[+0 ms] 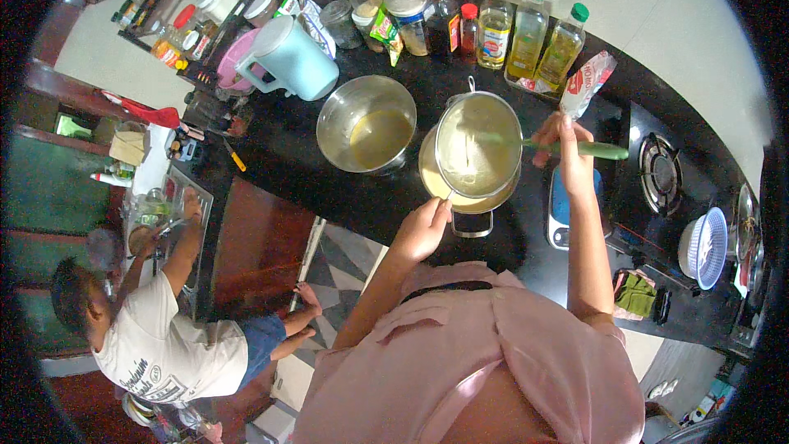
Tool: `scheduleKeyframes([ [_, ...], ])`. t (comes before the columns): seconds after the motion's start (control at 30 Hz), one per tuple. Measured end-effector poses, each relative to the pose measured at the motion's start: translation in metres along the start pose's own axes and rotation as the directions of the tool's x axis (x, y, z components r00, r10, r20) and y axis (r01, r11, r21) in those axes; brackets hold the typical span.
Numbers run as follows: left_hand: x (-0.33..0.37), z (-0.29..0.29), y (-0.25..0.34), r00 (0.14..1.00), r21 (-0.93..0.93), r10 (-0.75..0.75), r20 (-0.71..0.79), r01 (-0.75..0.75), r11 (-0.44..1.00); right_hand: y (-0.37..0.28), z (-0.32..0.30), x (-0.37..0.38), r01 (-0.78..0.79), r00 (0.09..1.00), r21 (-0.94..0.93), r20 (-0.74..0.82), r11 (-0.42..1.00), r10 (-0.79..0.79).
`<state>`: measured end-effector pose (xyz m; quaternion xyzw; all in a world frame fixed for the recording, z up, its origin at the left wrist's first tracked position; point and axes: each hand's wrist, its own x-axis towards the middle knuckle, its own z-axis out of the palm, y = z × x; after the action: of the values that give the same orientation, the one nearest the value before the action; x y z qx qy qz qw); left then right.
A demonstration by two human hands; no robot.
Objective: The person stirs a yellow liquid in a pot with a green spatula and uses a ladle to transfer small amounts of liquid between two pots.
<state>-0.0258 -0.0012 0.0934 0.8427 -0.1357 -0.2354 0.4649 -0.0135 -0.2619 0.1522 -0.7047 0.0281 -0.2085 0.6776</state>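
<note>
In my left hand [423,232] is the handle of a round sieve [454,166], fingers closed on it. The sieve rests over or just above a metal pot [473,234] with pale yellow liquid in it; I cannot tell whether they touch. My right hand [567,133] grips a green-handled spatula [606,150], whose head is inside the sieve among pale, creamy residue. Left of the pot sits a steel bowl [330,136] with a little yellowish liquid at its bottom.
A light blue pitcher [300,62], jars and oil bottles [526,37] line the wall. At right are a kitchen scale [560,212], a gas burner [660,173] and a white-blue basket [703,248]. Another person [173,337] works at a sink on the left.
</note>
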Motion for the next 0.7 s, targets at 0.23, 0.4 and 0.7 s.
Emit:
scheduleKeyframes([
  [0.23,-0.003,0.001,0.004,0.997,-0.013,-0.069,0.046,0.07,0.998,0.015,0.011,-0.034,0.361,0.903,-0.382,0.371,0.851,-0.216],
  [0.4,-0.001,0.003,-0.009,0.997,-0.057,-0.082,0.007,0.082,0.995,0.014,0.012,-0.036,-0.228,0.974,0.038,0.003,0.973,0.228],
  [0.7,0.004,0.012,-0.003,0.995,-0.328,-0.086,0.053,0.098,0.939,0.037,0.021,-0.016,-0.239,0.86,0.35,-0.356,0.906,0.365],
])
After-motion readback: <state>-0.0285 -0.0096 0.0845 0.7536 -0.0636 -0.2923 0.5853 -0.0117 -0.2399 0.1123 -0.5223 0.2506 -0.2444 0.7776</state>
